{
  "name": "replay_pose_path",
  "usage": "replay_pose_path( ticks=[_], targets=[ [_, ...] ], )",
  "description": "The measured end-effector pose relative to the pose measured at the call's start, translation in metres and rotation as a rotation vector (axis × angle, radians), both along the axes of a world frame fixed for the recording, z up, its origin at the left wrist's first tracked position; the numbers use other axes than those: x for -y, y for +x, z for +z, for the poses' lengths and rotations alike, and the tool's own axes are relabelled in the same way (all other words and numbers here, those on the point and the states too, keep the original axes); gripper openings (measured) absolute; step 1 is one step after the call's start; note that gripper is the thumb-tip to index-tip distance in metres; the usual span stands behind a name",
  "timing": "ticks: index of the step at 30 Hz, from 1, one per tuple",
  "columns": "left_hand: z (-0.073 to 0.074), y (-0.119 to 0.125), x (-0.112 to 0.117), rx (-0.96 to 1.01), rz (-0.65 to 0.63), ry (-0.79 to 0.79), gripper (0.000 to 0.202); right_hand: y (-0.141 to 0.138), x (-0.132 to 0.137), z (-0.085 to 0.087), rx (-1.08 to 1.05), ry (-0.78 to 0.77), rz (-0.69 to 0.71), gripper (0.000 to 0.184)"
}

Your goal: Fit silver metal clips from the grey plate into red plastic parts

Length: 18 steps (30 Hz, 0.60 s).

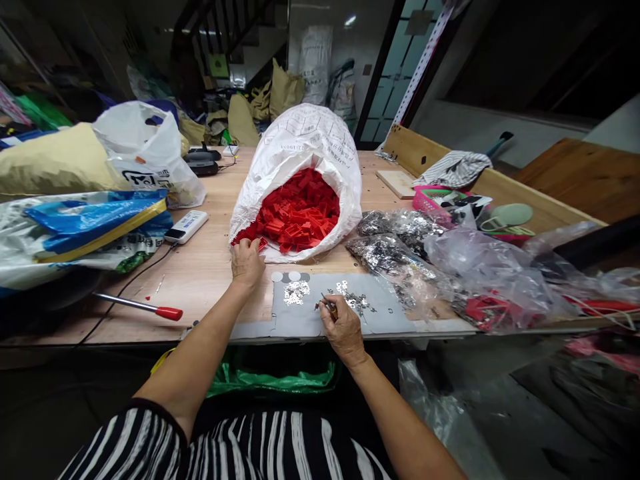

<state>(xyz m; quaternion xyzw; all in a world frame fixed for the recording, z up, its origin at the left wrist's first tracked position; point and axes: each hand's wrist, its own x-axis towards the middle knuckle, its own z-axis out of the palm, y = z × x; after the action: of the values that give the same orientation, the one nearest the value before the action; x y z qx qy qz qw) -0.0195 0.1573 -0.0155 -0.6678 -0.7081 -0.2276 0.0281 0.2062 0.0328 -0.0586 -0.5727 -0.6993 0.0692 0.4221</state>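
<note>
A white woven sack [313, 137] lies on its side, its mouth toward me, full of small flat red plastic pieces [300, 210]. My left hand [249, 261] is at the lower left edge of the mouth, fingers closed, with a red piece [263, 244] at the thumb side. Its fingertips are partly hidden. Over a grey mat [387, 321], my right hand [344, 328] grips a small thin tool with a yellowish handle [332, 309]; its tip is dark. Small silvery metal parts [297, 292] lie in a pile on the mat, and darker ones [357, 302] are scattered beside my right hand.
Clear bags of metal parts [395, 257] and a pink basket [433, 203] crowd the right side. A red-tipped metal lever [167, 313], a white power bank [187, 227] with a cable, and plastic bags [90, 230] are on the left. Below the table edge hangs a green bag [273, 381].
</note>
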Motion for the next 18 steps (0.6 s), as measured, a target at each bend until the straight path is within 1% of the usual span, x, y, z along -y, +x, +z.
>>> replay_pose_path(
  ticks=[4, 7, 10, 14, 16, 18],
  targets=[
    [-0.009, -0.004, -0.011, -0.031, -0.035, -0.026, 0.019, -0.001, 0.000, 0.003, -0.018, 0.001, 0.005, 0.011],
    [-0.013, -0.004, -0.014, -0.026, -0.048, -0.012, 0.013, -0.001, 0.000, 0.003, -0.032, -0.015, 0.001, 0.012],
    [-0.012, -0.002, -0.010, 0.003, -0.052, 0.030, 0.012, 0.000, 0.001, 0.003, -0.049, -0.039, -0.012, 0.011],
    [-0.004, 0.005, 0.009, 0.074, -0.085, 0.094, 0.013, 0.001, 0.001, 0.004, -0.059, -0.045, -0.015, 0.011],
    [0.000, 0.009, 0.025, 0.115, -0.124, 0.118, 0.014, 0.001, 0.000, 0.005, -0.059, -0.038, 0.005, 0.011],
    [0.004, 0.012, 0.043, 0.184, -0.193, 0.137, 0.010, 0.002, 0.000, 0.006, -0.065, -0.033, 0.028, 0.011]
  ],
)
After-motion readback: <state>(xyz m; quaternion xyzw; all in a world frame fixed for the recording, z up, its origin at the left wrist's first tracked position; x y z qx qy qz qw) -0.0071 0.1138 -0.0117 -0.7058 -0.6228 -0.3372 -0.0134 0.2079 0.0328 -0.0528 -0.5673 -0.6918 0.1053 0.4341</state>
